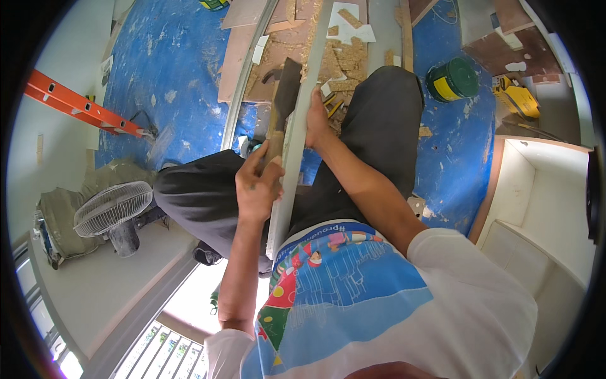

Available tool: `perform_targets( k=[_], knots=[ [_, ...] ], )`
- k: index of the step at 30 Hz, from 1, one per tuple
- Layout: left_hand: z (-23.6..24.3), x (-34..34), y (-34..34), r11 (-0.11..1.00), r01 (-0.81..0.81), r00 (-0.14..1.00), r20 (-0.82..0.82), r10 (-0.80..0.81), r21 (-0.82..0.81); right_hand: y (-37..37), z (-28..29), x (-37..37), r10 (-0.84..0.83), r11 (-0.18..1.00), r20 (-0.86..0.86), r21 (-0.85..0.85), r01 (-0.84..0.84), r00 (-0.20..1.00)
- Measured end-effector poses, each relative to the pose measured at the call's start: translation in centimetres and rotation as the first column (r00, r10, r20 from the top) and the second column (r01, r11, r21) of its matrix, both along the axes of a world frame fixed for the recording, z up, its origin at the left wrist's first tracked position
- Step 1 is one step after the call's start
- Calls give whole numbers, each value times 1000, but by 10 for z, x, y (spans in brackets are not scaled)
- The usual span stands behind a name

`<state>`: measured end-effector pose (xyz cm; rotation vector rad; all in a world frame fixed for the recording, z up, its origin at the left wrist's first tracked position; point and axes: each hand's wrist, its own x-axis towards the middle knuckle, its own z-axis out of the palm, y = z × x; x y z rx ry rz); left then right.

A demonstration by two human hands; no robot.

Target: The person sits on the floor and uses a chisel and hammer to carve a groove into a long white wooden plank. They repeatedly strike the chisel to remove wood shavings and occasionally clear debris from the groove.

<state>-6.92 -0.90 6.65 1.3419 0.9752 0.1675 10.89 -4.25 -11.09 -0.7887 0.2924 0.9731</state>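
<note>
A long, narrow pale board [295, 136] runs upright in the picture between my legs, reaching toward my waist. My left hand [257, 183] is closed on a flat wooden piece with a dark, wide upper part [284, 91], held along the board's left face. My right hand [319, 120] grips the board's right edge farther up, its fingertips partly hidden. Behind them lie wood sheets [245, 38] strewn with shavings and offcuts, with a yellow-and-black tool [331, 108] partly visible beside my right hand. A long metal rail [245, 76] lies to the left.
An orange ladder [95, 107] leans at left above blue flooring [164, 76]. A fan [112, 208] stands on a white ledge [107, 284] beside a window. At right are a green bucket [451, 79], a yellow box [517, 98] and an open white cabinet [536, 189].
</note>
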Motion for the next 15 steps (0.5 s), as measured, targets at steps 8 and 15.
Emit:
perform_targets(
  k=[8,15],
  knots=[
    [-5,-5,-6,994,75,997,-1,-75,79,-4,2,-5,-37,985,27,168,32,999],
    [-17,9,-8,592,230,940,-18,-341,772,8,12,2,-101,995,-111,-22,99,989]
  ],
)
